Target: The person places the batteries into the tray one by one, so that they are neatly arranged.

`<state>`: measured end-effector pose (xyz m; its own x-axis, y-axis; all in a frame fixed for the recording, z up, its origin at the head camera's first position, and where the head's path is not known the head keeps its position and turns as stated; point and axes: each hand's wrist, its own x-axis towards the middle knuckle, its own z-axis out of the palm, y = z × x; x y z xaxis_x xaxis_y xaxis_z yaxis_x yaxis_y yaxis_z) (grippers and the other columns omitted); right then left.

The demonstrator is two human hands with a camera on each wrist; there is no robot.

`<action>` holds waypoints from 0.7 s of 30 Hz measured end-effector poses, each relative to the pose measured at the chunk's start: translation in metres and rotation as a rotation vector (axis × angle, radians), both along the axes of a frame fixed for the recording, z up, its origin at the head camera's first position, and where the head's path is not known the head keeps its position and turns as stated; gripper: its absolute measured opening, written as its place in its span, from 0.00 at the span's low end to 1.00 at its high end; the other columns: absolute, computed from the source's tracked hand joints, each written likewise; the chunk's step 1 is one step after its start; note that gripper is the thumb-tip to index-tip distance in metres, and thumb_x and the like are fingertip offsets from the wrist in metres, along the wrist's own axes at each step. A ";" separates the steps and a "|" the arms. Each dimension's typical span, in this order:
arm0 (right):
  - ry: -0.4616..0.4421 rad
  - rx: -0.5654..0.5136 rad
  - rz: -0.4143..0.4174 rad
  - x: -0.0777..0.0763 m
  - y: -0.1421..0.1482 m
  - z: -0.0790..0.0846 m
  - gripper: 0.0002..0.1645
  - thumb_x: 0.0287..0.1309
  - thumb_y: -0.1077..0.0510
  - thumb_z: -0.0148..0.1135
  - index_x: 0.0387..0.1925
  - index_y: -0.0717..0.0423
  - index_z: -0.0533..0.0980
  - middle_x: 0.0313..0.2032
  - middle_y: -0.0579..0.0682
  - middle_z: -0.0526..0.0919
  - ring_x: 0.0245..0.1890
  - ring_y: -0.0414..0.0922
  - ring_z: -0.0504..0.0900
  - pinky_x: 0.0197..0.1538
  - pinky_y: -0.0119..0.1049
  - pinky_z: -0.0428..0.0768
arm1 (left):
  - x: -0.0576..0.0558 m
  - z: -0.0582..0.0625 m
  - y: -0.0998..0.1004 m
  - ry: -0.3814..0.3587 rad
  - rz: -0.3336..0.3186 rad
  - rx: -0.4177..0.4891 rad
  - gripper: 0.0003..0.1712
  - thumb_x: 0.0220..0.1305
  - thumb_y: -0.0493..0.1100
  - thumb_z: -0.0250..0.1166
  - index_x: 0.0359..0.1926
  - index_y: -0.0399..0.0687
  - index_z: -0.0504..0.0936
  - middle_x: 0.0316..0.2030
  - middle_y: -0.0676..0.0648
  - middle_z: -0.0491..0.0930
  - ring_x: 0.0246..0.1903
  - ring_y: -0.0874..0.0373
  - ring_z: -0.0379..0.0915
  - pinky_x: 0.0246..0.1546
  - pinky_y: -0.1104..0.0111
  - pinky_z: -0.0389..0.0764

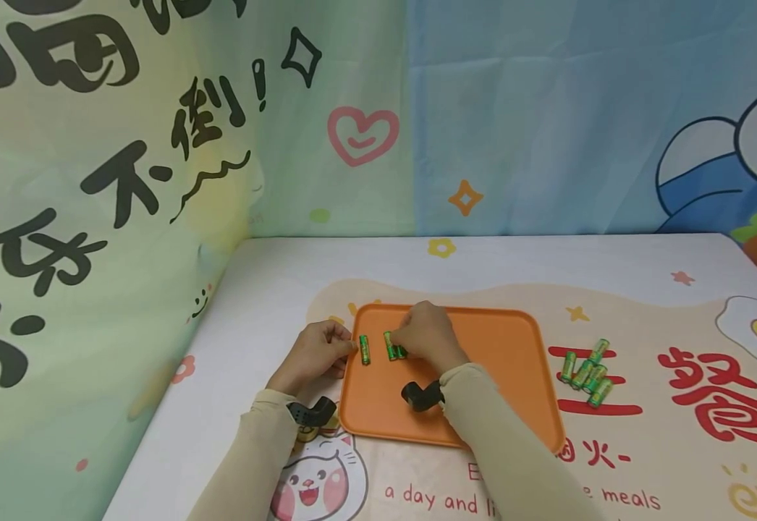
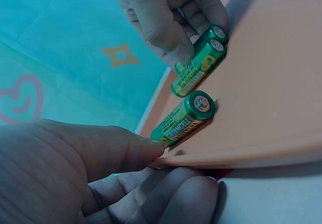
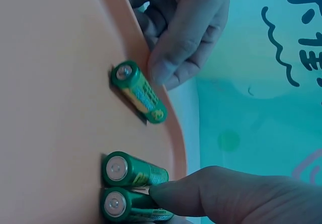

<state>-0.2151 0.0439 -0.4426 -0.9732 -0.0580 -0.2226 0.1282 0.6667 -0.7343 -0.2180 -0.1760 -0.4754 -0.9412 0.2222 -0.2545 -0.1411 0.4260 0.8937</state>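
Note:
An orange tray (image 1: 498, 354) lies on the table. My left hand (image 1: 316, 353) grips its left rim, thumb over the edge and fingers below it. Just inside that rim lies a single green battery (image 2: 183, 118), close to the left thumb tip. To its right, two more green batteries (image 3: 133, 169) lie side by side, nearly parallel, on the tray. My right hand (image 1: 430, 336) pinches the battery (image 3: 136, 204) farther from the left hand, its thumb laid along it. Most of the right fingers are hidden behind the batteries in the right wrist view.
Several loose green batteries (image 1: 585, 373) lie in a group on the table, right of the tray. A printed cloth (image 1: 652, 463) covers the tabletop. Printed curtains (image 1: 522, 116) hang behind and to the left. Each wrist carries a black camera mount (image 1: 421, 396).

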 end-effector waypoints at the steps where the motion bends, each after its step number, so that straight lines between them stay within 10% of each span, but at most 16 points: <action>1: 0.000 -0.003 -0.001 0.000 -0.001 0.000 0.23 0.57 0.60 0.70 0.08 0.52 0.75 0.08 0.45 0.73 0.11 0.42 0.74 0.18 0.31 0.70 | 0.000 0.000 0.000 0.000 -0.001 0.000 0.09 0.67 0.38 0.69 0.44 0.37 0.81 0.26 0.46 0.81 0.19 0.60 0.79 0.23 0.68 0.85; 21: -0.033 -0.183 -0.052 0.007 -0.021 -0.007 0.03 0.58 0.64 0.70 0.30 0.60 0.85 0.22 0.52 0.86 0.17 0.42 0.84 0.24 0.32 0.83 | 0.001 0.000 0.000 0.005 -0.007 -0.010 0.09 0.68 0.39 0.70 0.43 0.38 0.81 0.25 0.47 0.80 0.19 0.59 0.79 0.23 0.68 0.84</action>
